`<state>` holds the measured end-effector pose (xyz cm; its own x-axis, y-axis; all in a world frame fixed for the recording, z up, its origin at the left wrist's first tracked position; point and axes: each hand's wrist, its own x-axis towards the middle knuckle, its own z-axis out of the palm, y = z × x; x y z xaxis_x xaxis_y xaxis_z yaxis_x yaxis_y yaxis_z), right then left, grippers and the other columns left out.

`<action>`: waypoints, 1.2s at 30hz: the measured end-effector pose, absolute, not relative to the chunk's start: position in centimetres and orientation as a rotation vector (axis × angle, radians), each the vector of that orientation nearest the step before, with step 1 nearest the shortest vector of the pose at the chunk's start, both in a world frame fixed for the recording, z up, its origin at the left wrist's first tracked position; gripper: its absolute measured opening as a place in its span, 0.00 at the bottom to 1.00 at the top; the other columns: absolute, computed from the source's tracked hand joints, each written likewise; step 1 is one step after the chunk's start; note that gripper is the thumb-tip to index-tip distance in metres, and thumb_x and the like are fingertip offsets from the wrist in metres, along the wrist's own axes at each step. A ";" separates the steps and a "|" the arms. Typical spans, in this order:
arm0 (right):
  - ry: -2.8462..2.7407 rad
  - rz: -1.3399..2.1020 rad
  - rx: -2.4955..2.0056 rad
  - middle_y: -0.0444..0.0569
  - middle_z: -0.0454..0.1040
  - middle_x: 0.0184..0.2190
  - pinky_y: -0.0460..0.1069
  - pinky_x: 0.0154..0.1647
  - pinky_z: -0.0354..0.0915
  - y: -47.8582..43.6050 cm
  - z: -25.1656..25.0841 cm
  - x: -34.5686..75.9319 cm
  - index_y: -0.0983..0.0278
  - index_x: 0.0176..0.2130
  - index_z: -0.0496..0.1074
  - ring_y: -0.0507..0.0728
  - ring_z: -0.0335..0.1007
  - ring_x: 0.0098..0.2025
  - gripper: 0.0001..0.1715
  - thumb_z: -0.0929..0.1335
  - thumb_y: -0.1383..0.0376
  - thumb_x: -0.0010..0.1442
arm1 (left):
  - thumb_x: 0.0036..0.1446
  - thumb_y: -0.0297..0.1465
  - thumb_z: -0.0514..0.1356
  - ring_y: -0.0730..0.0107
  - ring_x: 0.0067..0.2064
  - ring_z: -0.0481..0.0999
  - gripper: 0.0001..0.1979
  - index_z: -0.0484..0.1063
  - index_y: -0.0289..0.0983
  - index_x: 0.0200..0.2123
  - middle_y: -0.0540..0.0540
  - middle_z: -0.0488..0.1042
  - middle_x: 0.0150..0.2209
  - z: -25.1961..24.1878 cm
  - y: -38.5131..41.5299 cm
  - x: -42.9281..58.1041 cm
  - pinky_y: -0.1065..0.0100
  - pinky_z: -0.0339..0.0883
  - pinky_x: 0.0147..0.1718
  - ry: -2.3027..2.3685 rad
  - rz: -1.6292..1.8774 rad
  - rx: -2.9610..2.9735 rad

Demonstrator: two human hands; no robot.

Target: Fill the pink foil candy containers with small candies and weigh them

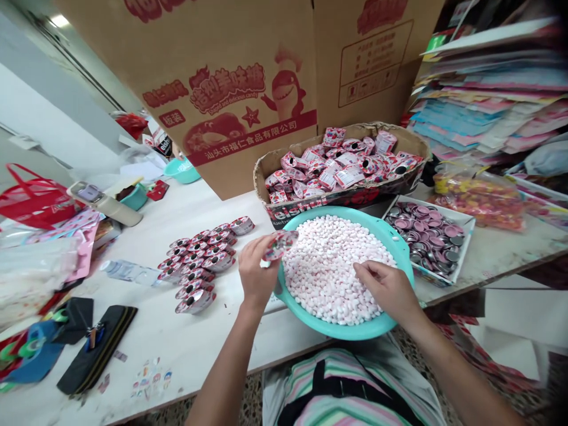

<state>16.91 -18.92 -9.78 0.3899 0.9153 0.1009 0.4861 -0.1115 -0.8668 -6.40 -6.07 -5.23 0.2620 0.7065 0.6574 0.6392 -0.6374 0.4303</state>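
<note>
My left hand [256, 271] is closed around a small red-and-pink printed container [282, 244], held over the left rim of a turquoise basin [348, 333]. The basin is full of small white and pale pink candies [326, 266]. Low over the candies, toward the right side, my right hand [391, 288] has its fingers pinched together; whatever is between the fingertips cannot be made out. Left of the basin, several similar containers [202, 260] stand in rows on the white table [177, 349], dark openings facing up.
A cut-down carton [277, 212] behind the basin holds many more containers. Right of it lies a white tray [459, 260] of round metal-and-pink pieces. A large cardboard box [239, 148] rises behind. A bottle [131, 272] and a black pouch [97, 349] lie at left.
</note>
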 end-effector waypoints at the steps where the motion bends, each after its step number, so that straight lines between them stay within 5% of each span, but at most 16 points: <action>1: -1.229 0.602 -1.747 0.40 0.58 0.18 0.45 0.26 0.53 -18.9 -9.8 16.9 0.62 0.21 0.60 0.50 0.56 0.24 0.23 0.62 0.52 0.60 | 0.49 0.33 0.65 0.59 0.47 0.75 0.18 0.74 0.41 0.46 0.45 0.77 0.44 -5.4 -5.9 -6.4 0.58 0.66 0.50 1.355 1.355 2.275; 9: -1.221 0.619 -1.761 0.40 0.59 0.18 0.45 0.25 0.54 -19.0 -9.8 17.0 0.62 0.20 0.61 0.50 0.56 0.23 0.22 0.63 0.52 0.59 | 0.42 0.38 0.70 0.62 0.41 0.78 0.32 0.68 0.34 0.51 0.40 0.77 0.42 -8.0 -3.8 -10.7 0.59 0.72 0.44 1.592 1.503 1.255; 17: -1.232 0.585 -1.834 0.40 0.61 0.18 0.45 0.26 0.55 -19.1 -9.9 17.1 0.62 0.21 0.66 0.50 0.58 0.23 0.23 0.63 0.50 0.59 | 0.37 0.35 0.71 0.62 0.37 0.77 0.28 0.73 0.34 0.44 0.44 0.77 0.37 -12.4 -4.9 -14.6 0.59 0.72 0.40 1.779 1.293 1.329; 24: -1.203 0.612 -1.928 0.40 0.61 0.18 0.45 0.25 0.55 -19.3 -10.4 17.1 0.62 0.22 0.68 0.50 0.57 0.23 0.24 0.63 0.47 0.57 | 0.42 0.35 0.68 0.62 0.42 0.77 0.22 0.72 0.37 0.43 0.44 0.78 0.41 -13.3 -5.6 -13.2 0.63 0.71 0.43 1.652 1.113 1.596; 31: -1.175 0.625 -1.992 0.41 0.65 0.20 0.46 0.28 0.57 -19.4 -11.0 17.5 0.61 0.23 0.70 0.52 0.59 0.25 0.25 0.64 0.45 0.56 | 0.44 0.37 0.68 0.60 0.51 0.73 0.32 0.65 0.40 0.54 0.42 0.73 0.49 -13.6 -6.4 -15.0 0.59 0.65 0.50 1.638 1.087 1.715; 36: -1.161 0.647 -2.010 0.41 0.65 0.20 0.46 0.27 0.56 -19.4 -10.9 17.5 0.61 0.23 0.70 0.52 0.60 0.26 0.25 0.64 0.44 0.55 | 0.47 0.39 0.66 0.59 0.51 0.73 0.25 0.68 0.40 0.49 0.43 0.75 0.47 -13.4 -7.4 -16.5 0.58 0.61 0.51 1.673 1.125 1.646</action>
